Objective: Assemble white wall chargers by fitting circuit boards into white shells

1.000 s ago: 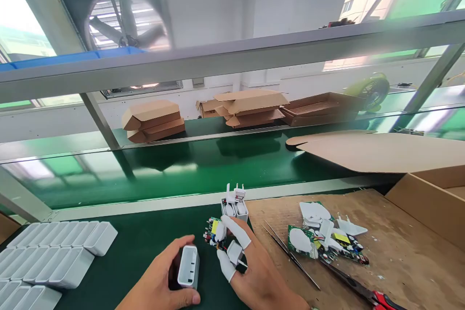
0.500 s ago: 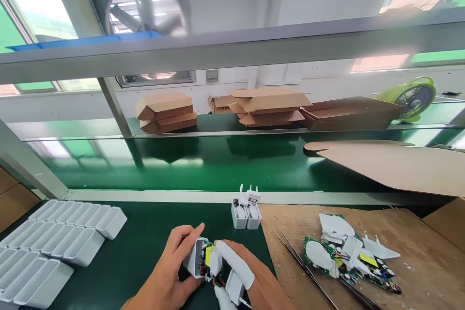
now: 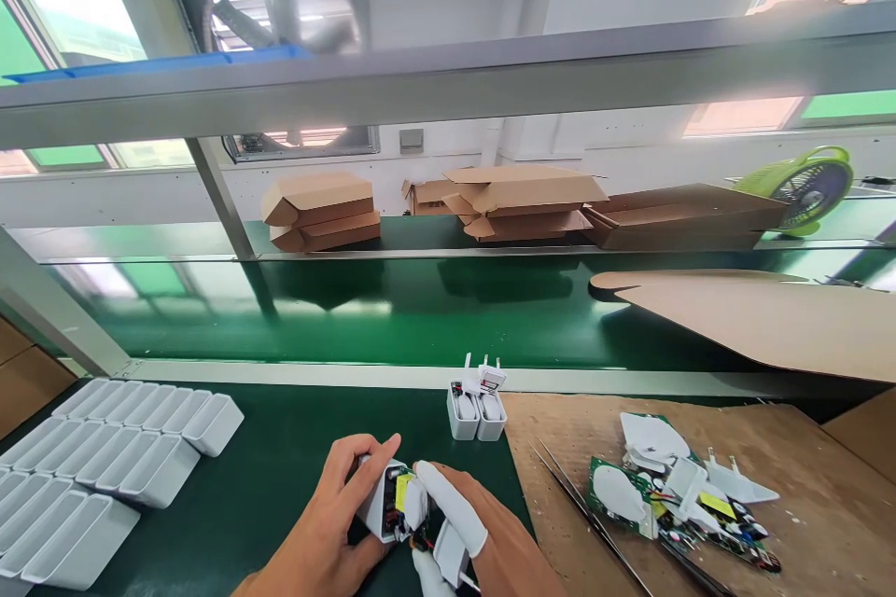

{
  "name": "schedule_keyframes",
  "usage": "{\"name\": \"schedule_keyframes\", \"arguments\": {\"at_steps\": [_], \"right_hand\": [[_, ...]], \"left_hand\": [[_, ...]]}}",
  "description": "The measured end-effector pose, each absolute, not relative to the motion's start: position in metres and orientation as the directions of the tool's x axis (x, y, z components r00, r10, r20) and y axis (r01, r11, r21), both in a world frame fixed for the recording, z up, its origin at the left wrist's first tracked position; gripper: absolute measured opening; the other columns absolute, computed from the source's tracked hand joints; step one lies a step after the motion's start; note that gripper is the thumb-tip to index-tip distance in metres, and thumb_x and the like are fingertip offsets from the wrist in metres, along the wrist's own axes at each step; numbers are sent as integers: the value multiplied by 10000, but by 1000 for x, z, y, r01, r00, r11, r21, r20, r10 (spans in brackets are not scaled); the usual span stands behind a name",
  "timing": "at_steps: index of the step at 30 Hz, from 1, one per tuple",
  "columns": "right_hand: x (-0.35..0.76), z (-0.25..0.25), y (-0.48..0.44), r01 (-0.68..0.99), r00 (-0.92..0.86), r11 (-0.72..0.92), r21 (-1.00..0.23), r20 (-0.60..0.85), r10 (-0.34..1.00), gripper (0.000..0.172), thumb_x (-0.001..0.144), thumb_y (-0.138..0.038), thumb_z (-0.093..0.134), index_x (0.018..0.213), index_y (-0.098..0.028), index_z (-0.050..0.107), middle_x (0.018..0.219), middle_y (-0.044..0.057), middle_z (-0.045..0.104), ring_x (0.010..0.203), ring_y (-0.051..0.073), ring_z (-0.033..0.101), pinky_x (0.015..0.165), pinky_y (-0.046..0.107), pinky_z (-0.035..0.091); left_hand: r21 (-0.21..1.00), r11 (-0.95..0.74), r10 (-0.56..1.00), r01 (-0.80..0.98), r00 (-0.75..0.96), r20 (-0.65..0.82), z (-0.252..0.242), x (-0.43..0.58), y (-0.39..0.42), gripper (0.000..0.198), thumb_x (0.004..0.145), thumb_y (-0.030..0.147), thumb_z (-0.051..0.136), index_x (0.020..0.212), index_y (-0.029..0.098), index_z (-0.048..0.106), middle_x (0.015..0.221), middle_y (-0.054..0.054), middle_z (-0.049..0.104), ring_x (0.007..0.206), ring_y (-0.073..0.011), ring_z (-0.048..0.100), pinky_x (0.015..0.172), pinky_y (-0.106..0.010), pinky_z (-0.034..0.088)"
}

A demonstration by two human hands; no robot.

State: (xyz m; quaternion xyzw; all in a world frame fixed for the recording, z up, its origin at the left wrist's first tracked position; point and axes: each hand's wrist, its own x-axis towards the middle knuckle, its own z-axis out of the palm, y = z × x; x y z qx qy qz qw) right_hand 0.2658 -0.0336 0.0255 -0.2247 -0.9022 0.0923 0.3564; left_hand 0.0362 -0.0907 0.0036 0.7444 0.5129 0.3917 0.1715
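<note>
Left fingers (image 3: 373, 474) hold a white case (image 3: 374, 506), right fingers (image 3: 454, 506) circuitry (image 3: 404, 492).

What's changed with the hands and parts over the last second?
The right hand brought the circuit board left to the white casing, which the left hand turned toward it; they now meet at the casing's opening. Neither hand let go. The rows of casings, two loaded casings and tweezers stayed put.

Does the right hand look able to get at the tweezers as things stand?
Probably not immediately: the right hand holds the circuit board at the white case in the left hand. Nothing visible lies between it and the tweezers, though.
</note>
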Motion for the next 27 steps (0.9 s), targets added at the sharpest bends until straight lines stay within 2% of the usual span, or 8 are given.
{"name": "schedule_keyframes", "arguments": {"at_steps": [7, 18, 21, 27], "right_hand": [[266, 34, -38, 355, -650, 840, -411, 537, 538, 759, 861, -121, 516, 1581, -236, 307, 1386, 133, 695, 1181, 272, 733, 984, 390, 641], [263, 42, -40, 335, -645, 800, -497, 498, 579, 752, 924, -126, 502, 1620, -276, 260, 1376, 131, 683, 1166, 275, 718, 910, 407, 650], [263, 41, -41, 323, -663, 792, -517, 473, 580, 742, 922, -125, 509, 1610, -274, 274, 1373, 133, 675, 1205, 284, 695, 916, 415, 643], [263, 38, -43, 318, -701, 791, -522, 432, 567, 736, 885, -86, 531, 1576, -249, 336, 1343, 140, 675, 1151, 283, 692, 881, 407, 631]], "left_hand": [[640, -413, 900, 648, 184, 394, 7, 36, -91, 855, 925, 62, 606, 1640, 410, 294, 1369, -109, 485, 1261, -279, 566, 1025, -395, 570], [680, -377, 918, 628, 157, 364, 3, 37, -93, 809, 947, 93, 585, 1633, 419, 304, 1386, -104, 450, 1274, -284, 542, 1037, -419, 561], [669, -381, 914, 638, 153, 375, 3, 36, -93, 804, 944, 100, 593, 1629, 416, 314, 1368, -101, 471, 1257, -281, 554, 1036, -415, 561], [693, -390, 914, 607, 167, 368, 6, 42, -95, 851, 918, 43, 584, 1624, 430, 308, 1364, -100, 468, 1243, -282, 560, 1008, -407, 570]]}}
